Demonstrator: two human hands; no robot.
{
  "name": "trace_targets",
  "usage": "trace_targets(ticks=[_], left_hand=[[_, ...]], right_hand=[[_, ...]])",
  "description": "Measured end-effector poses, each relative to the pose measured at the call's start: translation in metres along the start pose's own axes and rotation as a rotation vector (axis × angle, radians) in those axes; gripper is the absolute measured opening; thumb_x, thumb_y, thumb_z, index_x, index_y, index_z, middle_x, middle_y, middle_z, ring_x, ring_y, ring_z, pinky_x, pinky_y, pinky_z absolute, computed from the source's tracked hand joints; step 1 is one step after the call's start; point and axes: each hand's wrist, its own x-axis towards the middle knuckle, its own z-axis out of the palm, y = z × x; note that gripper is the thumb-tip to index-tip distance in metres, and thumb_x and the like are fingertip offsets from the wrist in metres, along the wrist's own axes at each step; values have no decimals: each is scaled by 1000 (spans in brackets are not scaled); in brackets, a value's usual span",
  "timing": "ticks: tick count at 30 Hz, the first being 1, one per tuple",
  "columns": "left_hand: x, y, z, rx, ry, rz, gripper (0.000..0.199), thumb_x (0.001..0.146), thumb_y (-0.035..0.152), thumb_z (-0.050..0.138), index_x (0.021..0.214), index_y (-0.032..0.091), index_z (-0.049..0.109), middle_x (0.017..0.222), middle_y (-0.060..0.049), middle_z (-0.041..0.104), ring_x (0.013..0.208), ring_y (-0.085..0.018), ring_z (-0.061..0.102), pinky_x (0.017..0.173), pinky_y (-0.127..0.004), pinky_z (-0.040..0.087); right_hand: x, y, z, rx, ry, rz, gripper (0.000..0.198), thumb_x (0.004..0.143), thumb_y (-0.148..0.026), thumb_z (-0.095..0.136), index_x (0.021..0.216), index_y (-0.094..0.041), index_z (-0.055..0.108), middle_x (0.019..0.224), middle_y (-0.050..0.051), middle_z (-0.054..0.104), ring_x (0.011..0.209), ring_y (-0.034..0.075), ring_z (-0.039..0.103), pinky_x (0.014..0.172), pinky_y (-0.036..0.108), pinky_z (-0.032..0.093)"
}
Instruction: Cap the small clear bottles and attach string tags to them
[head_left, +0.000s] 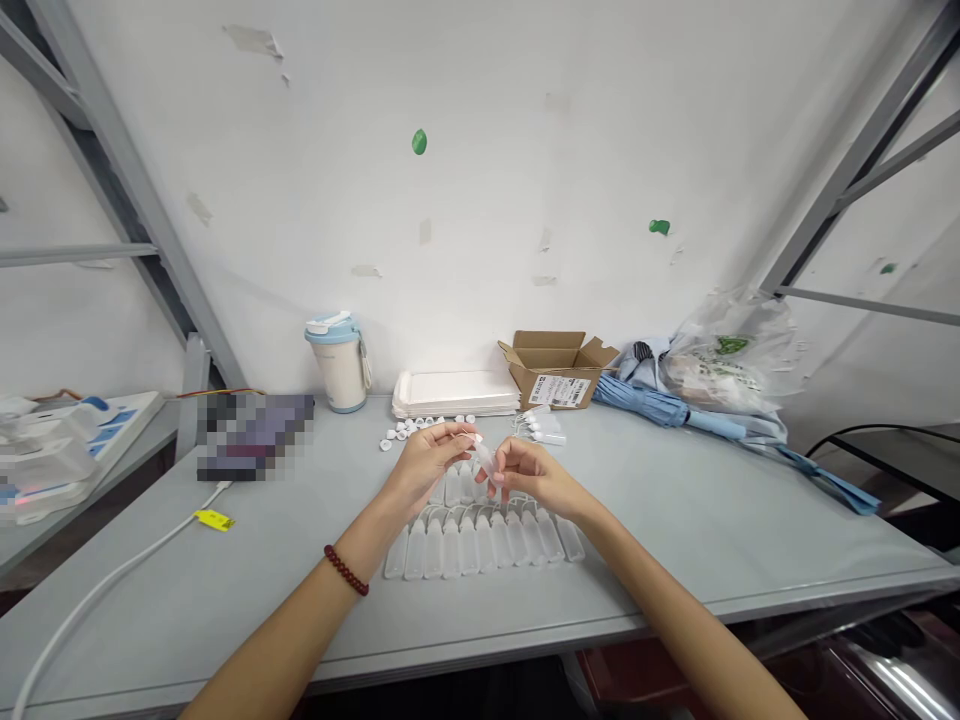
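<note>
A small translucent plastic bottle [486, 460] is held tilted above the table between my two hands. My left hand [427, 460] pinches its upper end, where a white tip shows; the fingers partly hide it. My right hand [536, 477] has its fingers closed round the bottle's body. Beneath my hands, a row of similar translucent bottles [469, 550] lies side by side with thin cords at their tops. Behind that row are more bottles [454, 488], partly covered by my hands. Several white caps [405, 430] lie scattered beyond my left hand.
Beyond my right hand lie several capped bottles [546, 430]. White stacked trays [457, 393], an open cardboard box [555, 375] and a tumbler [337, 365] stand along the wall. A blue umbrella [645, 400] lies right; a white cable [120, 570] crosses the left side.
</note>
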Motion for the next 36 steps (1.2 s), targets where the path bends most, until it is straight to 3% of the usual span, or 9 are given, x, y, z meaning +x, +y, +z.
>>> trace_targets(ticks=[5, 11, 21, 28, 32, 36], left_hand=[[-1, 2, 1, 36, -44, 3, 26, 62, 30, 76, 81, 13, 70, 82, -5, 68, 78, -15, 60, 76, -28, 45], [-2, 4, 4, 197, -7, 62, 27, 63, 27, 74, 86, 14, 68, 79, -4, 69, 77, -15, 60, 75, -28, 47], [-3, 2, 4, 376, -55, 173, 28, 66, 28, 72, 90, 14, 66, 84, -6, 68, 87, -20, 63, 83, -34, 49], [-6, 3, 5, 349, -143, 198, 32, 66, 29, 71, 94, 15, 64, 91, -7, 68, 96, -21, 61, 85, -33, 48], [-6, 5, 8, 380, -93, 160, 30, 70, 37, 68, 89, 15, 66, 87, -6, 67, 87, -19, 61, 79, -31, 49], [-4, 2, 5, 528, -33, 134, 35, 71, 49, 64, 72, 14, 66, 68, -3, 63, 66, -16, 58, 60, -27, 48]], right_hand=[[1, 1, -2, 15, 36, 0, 27, 77, -33, 66, 75, -18, 44, 85, 6, 66, 65, 12, 60, 56, 26, 46], [0, 0, -3, 41, 48, 18, 30, 77, -37, 66, 76, -19, 42, 83, 6, 67, 59, 11, 56, 51, 24, 43], [2, 4, -4, 93, 102, 90, 33, 78, -40, 62, 76, -22, 34, 66, -4, 57, 45, 5, 35, 43, 20, 33], [0, -1, -5, 123, 102, 138, 34, 79, -42, 59, 81, -23, 31, 62, -6, 54, 42, 4, 28, 40, 19, 26], [0, -2, -5, 126, 97, 127, 34, 80, -43, 58, 81, -23, 30, 62, -6, 54, 42, 4, 28, 41, 19, 25], [0, 1, -6, 127, 77, 99, 33, 81, -42, 57, 80, -23, 31, 63, -6, 54, 43, 5, 28, 43, 20, 24]])
